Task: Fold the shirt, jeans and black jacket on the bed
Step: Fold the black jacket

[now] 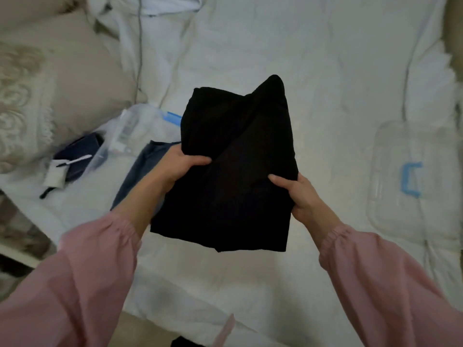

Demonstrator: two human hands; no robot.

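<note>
From the head view, I have the black jacket (235,166) folded down to a compact, roughly rectangular bundle, and I hold it by its two side edges over the white bed (250,46). My left hand (179,166) grips the left edge with the thumb lying on top. My right hand (300,196) grips the right edge a little nearer to me, thumb on top as well. Both hands are clamped on cloth; the fingers beneath are hidden.

To do this step well, I judge I should keep the layers pinched together so the fold does not slide open, hold the bundle level, and set it down flat. The far corner pokes up in a peak and a diagonal crease runs across the top, so it will want smoothing with a flat palm once it is down.

The bundle sits between my hands and reaches away from me, with most of it beyond my thumbs and a short part hanging on my side. The jeans (140,171) lie on the bed just left of my left hand — partly hidden behind it. I cannot make out the shirt.
</note>
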